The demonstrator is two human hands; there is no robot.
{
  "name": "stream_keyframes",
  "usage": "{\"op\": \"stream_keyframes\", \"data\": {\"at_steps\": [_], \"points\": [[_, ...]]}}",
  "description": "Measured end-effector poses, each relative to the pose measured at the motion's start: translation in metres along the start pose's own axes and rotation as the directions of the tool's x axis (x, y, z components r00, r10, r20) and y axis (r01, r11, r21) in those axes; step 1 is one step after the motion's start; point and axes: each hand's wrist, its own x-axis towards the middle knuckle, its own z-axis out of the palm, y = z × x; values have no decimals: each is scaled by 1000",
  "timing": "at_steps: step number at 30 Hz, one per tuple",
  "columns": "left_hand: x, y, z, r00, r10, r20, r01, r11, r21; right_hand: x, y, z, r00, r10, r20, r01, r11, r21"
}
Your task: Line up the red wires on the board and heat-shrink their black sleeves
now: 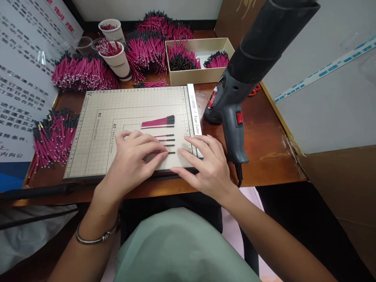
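My left hand (133,156) rests on the beige paper cutter board (88,137), its thumb and forefinger pinched together on the lowest of several pink wires with black ends. The black end of that wire (172,152) sticks out past the fingertips; its pink part is hidden under the hand. Just to the right, my right hand (207,166) lies over the board's edge with fingers spread, holding nothing. Above the hands, a small fan of pink wires (158,122) lies with its black ends together, and single wires (169,135) are laid out in a row below it.
A dark heat gun (232,102) stands right of the board, nozzle up. Behind are piles of pink wires (85,72), a paper cup (116,60) of wires and a cardboard box (202,76). Another wire heap (55,137) lies left. Red-handled scissors (255,90) show behind the heat gun.
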Motion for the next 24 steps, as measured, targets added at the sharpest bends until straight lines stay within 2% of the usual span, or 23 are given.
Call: {"op": "stream_keyframes", "data": {"at_steps": [6, 12, 24], "points": [[5, -2, -2, 995, -53, -88, 57, 998, 39, 1, -4, 1, 998, 54, 34, -52, 998, -41], [10, -4, 4, 998, -25, -51, 28, 998, 62, 2, -4, 0, 992, 89, 85, -83, 994, -70], [11, -7, 6, 1000, -16, -21, 17, 998, 65, 2, -5, 0, 992, 75, 99, -67, 995, -77]]}}
